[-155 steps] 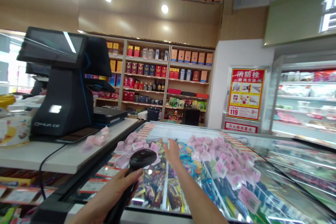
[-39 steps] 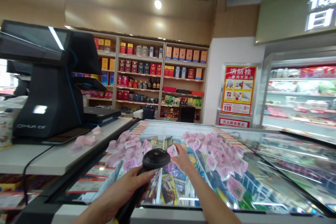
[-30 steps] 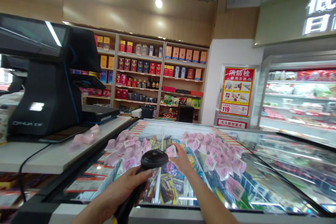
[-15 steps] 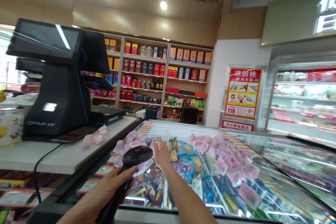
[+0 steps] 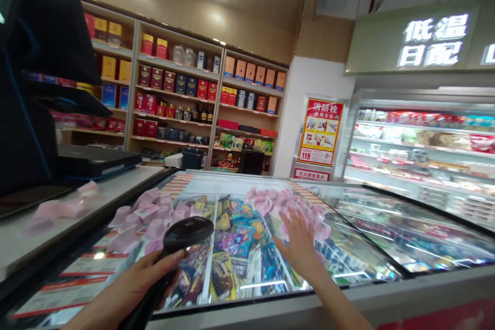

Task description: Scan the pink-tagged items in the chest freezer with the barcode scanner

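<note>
My left hand [image 5: 133, 281] is wrapped round the handle of a black handheld barcode scanner [image 5: 188, 232], whose head tilts up to the right. My right hand [image 5: 297, 240] reaches forward with its fingers spread, at the near edge of a heap of pink cup-shaped packs [image 5: 284, 201] on the freezer's glass top. Whether the fingertips touch the packs I cannot tell. A second group of pink packs [image 5: 149, 214] lies on the glass left of the scanner. Bagged ice creams [image 5: 235, 240] show under the glass between the two groups.
The chest freezer [image 5: 266, 296] spans the foreground. On the left, a white counter [image 5: 149, 178] holds a black checkout terminal [image 5: 23, 87] and some pink packs [image 5: 65, 209]. Behind stand shelves of boxed goods [image 5: 174, 82], a red fire-hydrant poster [image 5: 320, 131] and a refrigerated display [image 5: 425, 149].
The view has turned to the right. My right hand has moved right, from beside the left pink packs to the right-hand heap. The scanner stays in my left hand.
</note>
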`<action>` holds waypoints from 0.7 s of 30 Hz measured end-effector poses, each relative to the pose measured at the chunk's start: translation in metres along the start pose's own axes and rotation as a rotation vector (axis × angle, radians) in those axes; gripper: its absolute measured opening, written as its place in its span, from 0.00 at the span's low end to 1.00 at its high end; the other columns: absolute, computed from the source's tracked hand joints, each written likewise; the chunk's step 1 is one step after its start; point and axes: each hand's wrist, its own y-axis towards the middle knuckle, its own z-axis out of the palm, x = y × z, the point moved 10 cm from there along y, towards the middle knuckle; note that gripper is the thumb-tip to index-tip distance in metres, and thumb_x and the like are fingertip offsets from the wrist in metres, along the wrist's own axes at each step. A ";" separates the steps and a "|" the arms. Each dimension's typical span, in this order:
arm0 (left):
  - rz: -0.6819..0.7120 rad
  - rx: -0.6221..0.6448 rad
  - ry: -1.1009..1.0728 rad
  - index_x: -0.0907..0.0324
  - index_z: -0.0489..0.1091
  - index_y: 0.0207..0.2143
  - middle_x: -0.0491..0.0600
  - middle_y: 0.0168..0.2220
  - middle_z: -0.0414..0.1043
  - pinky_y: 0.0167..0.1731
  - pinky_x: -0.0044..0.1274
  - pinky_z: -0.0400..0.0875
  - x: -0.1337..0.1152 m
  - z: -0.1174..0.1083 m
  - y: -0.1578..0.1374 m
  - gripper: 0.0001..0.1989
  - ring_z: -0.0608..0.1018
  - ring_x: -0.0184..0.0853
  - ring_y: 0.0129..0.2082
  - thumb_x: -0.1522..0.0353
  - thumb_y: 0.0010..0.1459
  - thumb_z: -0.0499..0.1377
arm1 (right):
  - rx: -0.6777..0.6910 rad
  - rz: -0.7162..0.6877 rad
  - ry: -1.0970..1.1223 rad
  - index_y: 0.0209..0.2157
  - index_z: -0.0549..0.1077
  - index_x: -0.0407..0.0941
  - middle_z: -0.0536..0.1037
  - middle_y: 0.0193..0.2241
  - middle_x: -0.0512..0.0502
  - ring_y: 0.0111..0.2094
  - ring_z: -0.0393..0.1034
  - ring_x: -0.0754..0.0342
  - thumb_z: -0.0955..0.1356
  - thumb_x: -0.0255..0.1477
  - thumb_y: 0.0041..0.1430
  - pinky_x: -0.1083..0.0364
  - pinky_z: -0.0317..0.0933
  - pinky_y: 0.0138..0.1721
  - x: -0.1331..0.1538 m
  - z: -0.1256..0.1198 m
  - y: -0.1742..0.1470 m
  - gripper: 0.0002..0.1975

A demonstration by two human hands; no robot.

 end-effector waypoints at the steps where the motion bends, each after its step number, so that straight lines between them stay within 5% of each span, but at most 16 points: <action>1: 0.003 0.021 -0.013 0.59 0.65 0.22 0.41 0.16 0.64 0.16 0.16 0.60 0.001 0.005 0.005 0.16 0.65 0.25 0.16 0.56 0.38 0.59 | -0.014 0.059 -0.071 0.51 0.56 0.50 0.49 0.56 0.46 0.57 0.34 0.42 0.61 0.42 0.46 0.37 0.33 0.50 -0.029 -0.004 -0.009 0.29; 5: -0.043 0.067 -0.024 0.59 0.65 0.22 0.41 0.16 0.64 0.14 0.15 0.58 0.005 0.023 0.018 0.14 0.65 0.25 0.15 0.58 0.38 0.60 | 0.031 0.184 -0.075 0.51 0.57 0.49 0.53 0.54 0.42 0.55 0.41 0.41 0.63 0.42 0.43 0.41 0.46 0.47 -0.086 0.015 -0.017 0.32; 10: -0.078 0.043 -0.008 0.59 0.65 0.21 0.41 0.15 0.63 0.12 0.16 0.57 -0.002 0.029 0.020 0.16 0.64 0.25 0.14 0.55 0.36 0.61 | 0.032 0.163 0.062 0.48 0.61 0.49 0.57 0.52 0.41 0.54 0.43 0.40 0.65 0.42 0.40 0.43 0.46 0.47 -0.062 0.051 0.024 0.30; 15: 0.007 -0.048 0.039 0.59 0.64 0.19 0.43 0.14 0.64 0.15 0.20 0.62 -0.015 0.012 0.022 0.17 0.68 0.29 0.15 0.54 0.35 0.59 | 0.026 0.154 0.149 0.49 0.61 0.46 0.60 0.50 0.38 0.54 0.46 0.40 0.64 0.41 0.43 0.43 0.46 0.47 -0.033 0.074 0.056 0.30; 21: 0.032 -0.061 0.028 0.60 0.64 0.20 0.41 0.14 0.62 0.14 0.18 0.59 -0.019 0.001 0.033 0.18 0.64 0.26 0.14 0.55 0.36 0.60 | -0.001 0.213 0.204 0.53 0.53 0.46 0.53 0.54 0.41 0.54 0.44 0.39 0.60 0.42 0.45 0.40 0.49 0.44 -0.030 0.063 0.058 0.32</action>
